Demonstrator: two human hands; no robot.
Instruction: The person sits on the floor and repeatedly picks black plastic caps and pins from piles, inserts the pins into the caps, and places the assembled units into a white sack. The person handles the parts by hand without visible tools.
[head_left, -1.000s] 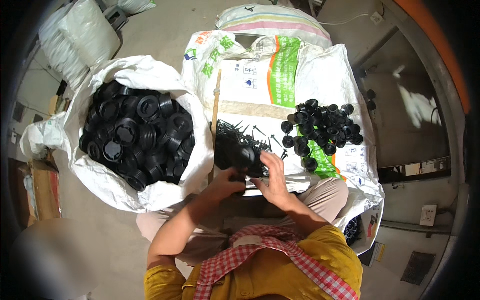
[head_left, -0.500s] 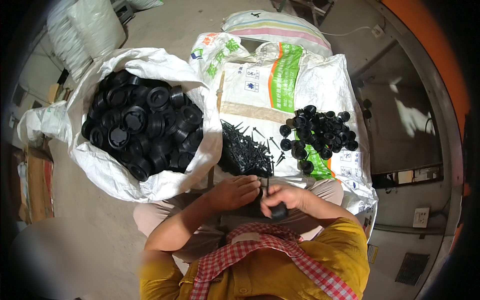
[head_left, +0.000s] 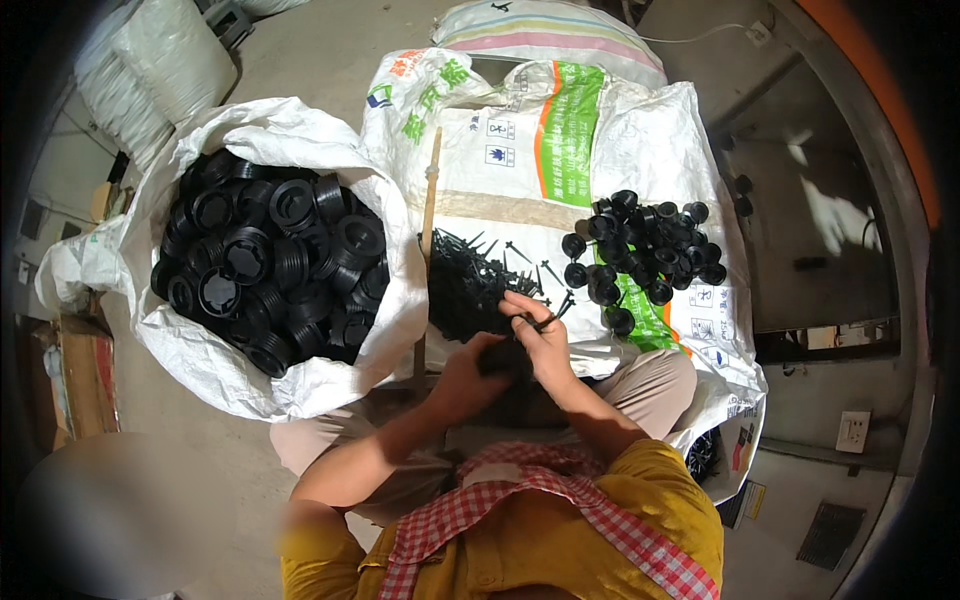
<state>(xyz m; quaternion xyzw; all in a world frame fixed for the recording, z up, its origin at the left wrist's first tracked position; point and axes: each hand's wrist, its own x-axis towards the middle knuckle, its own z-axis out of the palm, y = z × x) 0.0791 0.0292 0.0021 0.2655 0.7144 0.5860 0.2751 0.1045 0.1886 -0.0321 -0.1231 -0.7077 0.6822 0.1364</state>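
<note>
My left hand (head_left: 468, 382) is closed on a dark rounded black part (head_left: 507, 358), blurred and partly covered by the fingers. Beside it, my right hand (head_left: 543, 345) pinches a thin black plastic spike (head_left: 562, 308) that sticks out past the thumb and fingertips. Just beyond both hands lies a heap of similar black spikes (head_left: 468, 282), with a few strewn to its right. A cluster of small black plastic cups (head_left: 650, 245) sits farther right on the white sack.
To the left stands an open white sack (head_left: 385, 350) full of black ribbed round caps (head_left: 245, 255). A flattened white and green sack (head_left: 470, 150) spreads ahead, with a wooden stick (head_left: 432, 180) along its left. A striped full sack (head_left: 550, 35) lies behind; a wall socket (head_left: 852, 432) is at right.
My right hand has moved up and forward to the edge of the spike heap and now pinches a spike. My left hand has shifted and turned around the dark part.
</note>
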